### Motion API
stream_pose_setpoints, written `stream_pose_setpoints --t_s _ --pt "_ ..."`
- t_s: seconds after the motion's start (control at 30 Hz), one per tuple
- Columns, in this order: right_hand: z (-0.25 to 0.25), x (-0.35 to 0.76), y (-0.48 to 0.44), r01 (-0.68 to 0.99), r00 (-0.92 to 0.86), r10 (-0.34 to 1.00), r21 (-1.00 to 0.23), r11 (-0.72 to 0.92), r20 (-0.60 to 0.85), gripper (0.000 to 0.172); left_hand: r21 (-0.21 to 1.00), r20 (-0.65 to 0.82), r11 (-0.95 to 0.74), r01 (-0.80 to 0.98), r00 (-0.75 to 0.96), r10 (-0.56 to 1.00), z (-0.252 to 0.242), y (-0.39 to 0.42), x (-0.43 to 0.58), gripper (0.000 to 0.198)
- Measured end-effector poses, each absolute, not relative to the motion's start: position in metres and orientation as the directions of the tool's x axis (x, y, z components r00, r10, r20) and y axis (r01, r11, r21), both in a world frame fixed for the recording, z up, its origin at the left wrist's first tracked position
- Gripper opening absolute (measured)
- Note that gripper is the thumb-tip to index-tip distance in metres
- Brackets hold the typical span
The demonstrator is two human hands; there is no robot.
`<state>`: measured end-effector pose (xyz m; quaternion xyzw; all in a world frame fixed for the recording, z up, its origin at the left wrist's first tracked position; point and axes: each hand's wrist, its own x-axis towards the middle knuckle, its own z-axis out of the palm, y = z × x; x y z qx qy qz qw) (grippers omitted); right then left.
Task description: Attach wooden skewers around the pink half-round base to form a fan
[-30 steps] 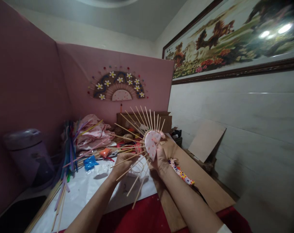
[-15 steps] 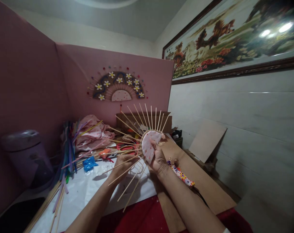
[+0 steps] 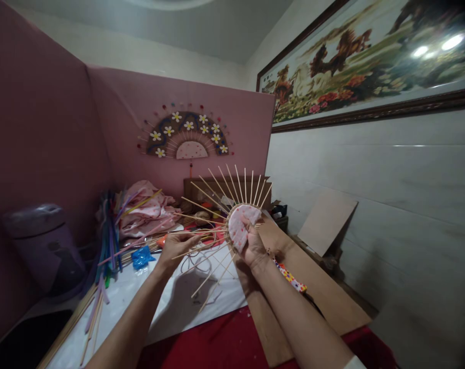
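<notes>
My right hand (image 3: 254, 246) grips a half-made fan by its half-round base (image 3: 240, 225), which is covered in pale pink cloth with red dots. Thin wooden sticks (image 3: 205, 208) spread out from the base's curved edge like rays, upward and to the left. Left of the base, my left hand (image 3: 174, 250) is closed in a pinch, its fingertips on what looks like a thin cord running to the fan. Loops of this cord (image 3: 196, 262) hang below, above the white sheet. Where exactly the cord meets the sticks is too small to make out.
A finished flowered fan (image 3: 188, 134) hangs on the pink partition. Crumpled pink cloth (image 3: 146, 210), coloured strips (image 3: 110, 230) and a blue packet (image 3: 142, 258) lie left. A brown board (image 3: 313, 282) and a flower-patterned strip (image 3: 290, 277) are right. A lidded container (image 3: 44, 256) stands far left.
My left hand has moved left and slightly up, away from the fan's base, drawing the cord out. The fan and my right hand have shifted slightly right.
</notes>
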<state>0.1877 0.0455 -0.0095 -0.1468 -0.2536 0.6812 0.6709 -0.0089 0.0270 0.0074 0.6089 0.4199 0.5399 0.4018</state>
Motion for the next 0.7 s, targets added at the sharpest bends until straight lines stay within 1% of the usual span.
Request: stream_pose_setpoints --t_s 0.13,0.3,0.37,0.43,0.5,0.57,0.63,0.7 --pt "-0.014 0.189 0.051 -0.844 -0.034 0.992 -0.535 0.035 0.119 0.03 0.934 0.357 -0.357 0.004 -0.026 0.934 0.007 0.035 -0.025 0.026" --pt "-0.014 0.192 0.055 -0.849 0.004 0.994 -0.525 0.062 0.11 0.022 0.91 0.373 -0.383 -0.159 -0.09 0.923 0.007 0.04 -0.035 0.03" --pt "-0.014 0.193 0.055 -0.849 0.019 0.994 -0.523 0.075 0.112 0.019 0.901 0.367 -0.39 -0.189 -0.144 0.919 0.009 0.039 -0.036 0.029" --pt "-0.013 0.192 0.055 -0.849 0.034 0.993 -0.521 0.09 0.116 0.017 0.887 0.395 -0.432 -0.165 -0.216 0.893 0.011 0.037 -0.034 0.027" --pt "-0.013 0.192 0.054 -0.848 0.052 0.991 -0.519 0.107 0.119 0.014 0.861 0.464 -0.503 -0.08 -0.285 0.839 0.013 0.034 -0.032 0.025" --pt "-0.013 0.192 0.054 -0.846 0.074 0.99 -0.517 0.127 0.123 0.012 0.829 0.536 -0.558 0.022 -0.315 0.783 0.013 0.032 -0.03 0.024" --pt "-0.013 0.193 0.053 -0.844 0.096 0.987 -0.515 0.148 0.127 0.011 0.83 0.549 -0.554 0.061 -0.259 0.794 0.012 0.031 -0.029 0.025" --pt "-0.013 0.195 0.053 -0.842 0.122 0.983 -0.51 0.174 0.135 0.011 0.87 0.491 -0.493 0.028 -0.139 0.86 0.01 0.033 -0.03 0.028"
